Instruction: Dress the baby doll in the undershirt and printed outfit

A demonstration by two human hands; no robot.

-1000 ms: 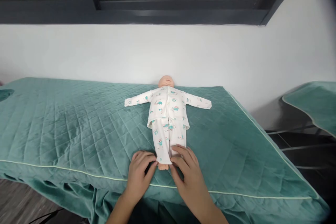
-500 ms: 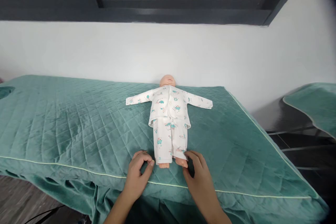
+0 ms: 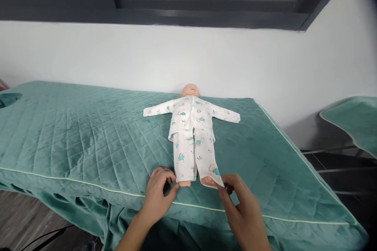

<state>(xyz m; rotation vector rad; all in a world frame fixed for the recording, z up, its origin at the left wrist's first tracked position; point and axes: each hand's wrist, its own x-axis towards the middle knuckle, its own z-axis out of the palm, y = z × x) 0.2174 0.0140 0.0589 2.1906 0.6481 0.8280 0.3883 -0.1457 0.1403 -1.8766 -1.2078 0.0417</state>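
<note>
A baby doll (image 3: 190, 90) lies on its back in a white printed pajama top (image 3: 191, 115) and matching trousers (image 3: 185, 157), arms spread sideways. My right hand (image 3: 240, 208) pinches the cuff of the trouser leg on the right between thumb and fingers. That cuff is pulled outward to a point, and the doll's foot (image 3: 208, 181) shows in its opening. At the other cuff, my left hand (image 3: 160, 194) has curled fingers, with thumb and fingertip at the cuff's outer corner. The toes of the other foot (image 3: 185, 183) stick out below the hem.
A green quilted cover (image 3: 97, 133) with pale piping is spread over the bed, its front edge near my wrists. Behind it stands a white wall (image 3: 118, 55) under a dark-framed barred window (image 3: 206, 11). Another green-covered surface (image 3: 353, 119) is at the right.
My right hand has moved right and drawn the trouser cuff outward, widening that leg. My left hand has come up against the other cuff. The view has shifted slightly.
</note>
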